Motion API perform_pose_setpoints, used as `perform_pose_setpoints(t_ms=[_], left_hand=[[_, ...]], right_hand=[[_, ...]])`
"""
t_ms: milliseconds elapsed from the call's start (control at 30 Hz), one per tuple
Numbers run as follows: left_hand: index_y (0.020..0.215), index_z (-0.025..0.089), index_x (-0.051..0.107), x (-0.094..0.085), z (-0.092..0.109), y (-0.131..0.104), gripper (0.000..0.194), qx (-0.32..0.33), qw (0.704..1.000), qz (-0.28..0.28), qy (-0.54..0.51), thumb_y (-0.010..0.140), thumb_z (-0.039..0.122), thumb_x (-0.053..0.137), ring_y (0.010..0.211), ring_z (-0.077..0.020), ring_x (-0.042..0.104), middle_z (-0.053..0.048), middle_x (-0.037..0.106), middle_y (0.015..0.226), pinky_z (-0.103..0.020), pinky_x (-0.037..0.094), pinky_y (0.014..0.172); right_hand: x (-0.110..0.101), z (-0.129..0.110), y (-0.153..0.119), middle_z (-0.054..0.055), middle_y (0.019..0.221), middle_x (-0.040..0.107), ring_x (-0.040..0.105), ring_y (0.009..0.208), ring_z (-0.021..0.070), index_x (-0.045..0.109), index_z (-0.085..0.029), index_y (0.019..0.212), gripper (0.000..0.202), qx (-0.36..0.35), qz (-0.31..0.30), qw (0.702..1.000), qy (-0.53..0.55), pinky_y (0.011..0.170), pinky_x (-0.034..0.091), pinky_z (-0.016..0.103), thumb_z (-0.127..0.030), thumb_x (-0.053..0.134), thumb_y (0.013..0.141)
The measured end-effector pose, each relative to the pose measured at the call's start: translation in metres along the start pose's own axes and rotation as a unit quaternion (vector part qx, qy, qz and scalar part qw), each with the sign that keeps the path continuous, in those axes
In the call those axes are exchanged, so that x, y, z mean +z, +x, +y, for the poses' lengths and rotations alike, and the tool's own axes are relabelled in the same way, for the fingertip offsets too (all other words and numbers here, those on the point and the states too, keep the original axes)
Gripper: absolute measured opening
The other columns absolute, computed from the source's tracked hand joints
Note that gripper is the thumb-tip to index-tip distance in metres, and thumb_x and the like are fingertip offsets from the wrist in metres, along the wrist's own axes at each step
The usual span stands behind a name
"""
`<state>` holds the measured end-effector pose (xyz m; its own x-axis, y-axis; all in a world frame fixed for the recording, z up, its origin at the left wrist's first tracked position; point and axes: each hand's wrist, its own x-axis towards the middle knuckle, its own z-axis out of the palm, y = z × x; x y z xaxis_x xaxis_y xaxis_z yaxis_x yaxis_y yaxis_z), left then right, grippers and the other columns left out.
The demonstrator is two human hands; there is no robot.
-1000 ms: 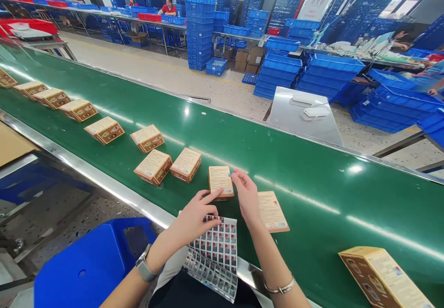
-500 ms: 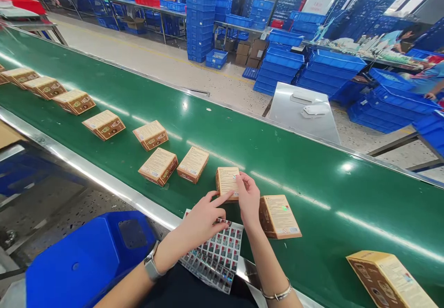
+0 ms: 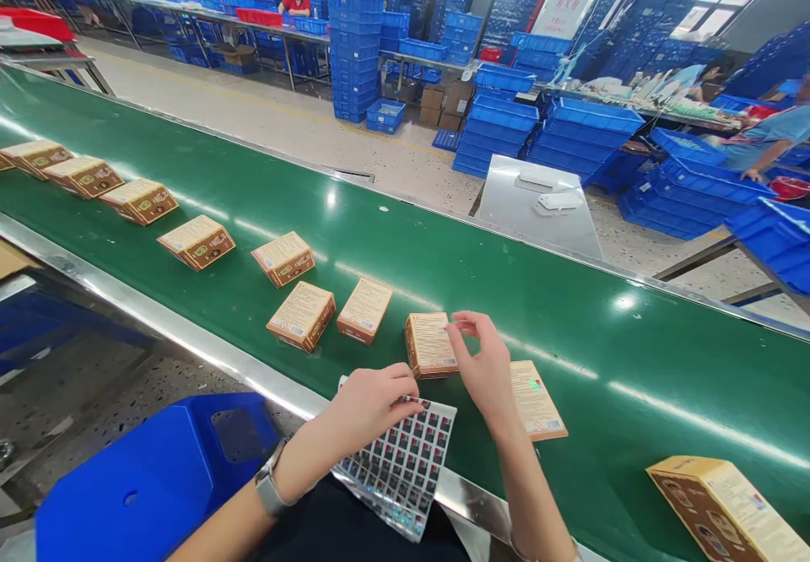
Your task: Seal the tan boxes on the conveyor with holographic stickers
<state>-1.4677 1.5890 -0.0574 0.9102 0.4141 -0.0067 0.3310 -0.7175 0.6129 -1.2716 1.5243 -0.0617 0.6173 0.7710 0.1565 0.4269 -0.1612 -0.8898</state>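
Observation:
A silvery sheet of small red-and-black stickers (image 3: 411, 461) hangs over the near belt edge, its upper edge pinched by my left hand (image 3: 380, 397). Just beyond it lies a brown and cream printed box (image 3: 430, 344) with its text side up. My right hand (image 3: 484, 364) has its thumb and forefinger drawn together at this box's upper right corner; a tiny dark bit shows by the fingertips, too small to make out. Partly hidden behind my right wrist, another box (image 3: 535, 397) bears a shiny sticker near its upper corner.
Several like boxes lie along the green conveyor belt (image 3: 354, 233) to the left, and one more box (image 3: 727, 503) is at the lower right. A blue plastic stool (image 3: 126, 469) stands below left. Across the belt are stacked blue crates (image 3: 354, 47), a metal table (image 3: 537, 208) and people at benches.
My left hand has drawn back from the box to the sticker sheet, its pointing finger now curled in. My right hand has shifted slightly right, uncovering more of the box top.

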Motion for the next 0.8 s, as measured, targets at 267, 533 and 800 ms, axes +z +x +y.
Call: perform_pose_setpoints(t_ms=[267,533,800], left_hand=[[0.089,0.026,0.072,-0.046,0.015,-0.012,0.013,-0.113,0.990,0.006,-0.089,0.089,0.038,0.067,0.072,-0.0129,0.065,0.007,0.073,0.079,-0.022,0.038,0.063],[0.083,0.023,0.070,-0.044,0.021,-0.019,0.016,-0.124,0.992,0.010,-0.026,0.092,0.035,0.064,0.072,-0.0142,0.065,0.005,0.073,0.077,-0.024,0.034,0.062],[0.083,0.024,0.071,-0.041,0.007,-0.016,0.016,-0.164,0.986,0.025,-0.030,0.090,0.036,0.064,0.078,-0.0190,0.068,0.002,0.075,0.081,-0.028,0.045,0.068]], right_hand=[[-0.028,-0.036,-0.060,0.001,0.100,0.073,0.069,0.089,0.0200,0.063,-0.029,0.116,0.023,-0.099,-0.236,0.966,-0.034,0.077,0.055,0.031,-0.030,0.060,0.094],[-0.019,-0.041,-0.061,0.003,0.091,0.073,0.067,0.083,0.0219,0.063,-0.026,0.103,0.010,-0.270,-0.165,0.939,-0.133,0.085,0.051,0.043,-0.024,0.055,0.097],[-0.011,-0.030,-0.061,0.006,0.117,0.071,0.062,0.116,0.0271,0.065,-0.028,0.091,0.008,-0.212,-0.135,0.967,-0.045,0.100,0.045,0.049,-0.023,0.059,0.093]])
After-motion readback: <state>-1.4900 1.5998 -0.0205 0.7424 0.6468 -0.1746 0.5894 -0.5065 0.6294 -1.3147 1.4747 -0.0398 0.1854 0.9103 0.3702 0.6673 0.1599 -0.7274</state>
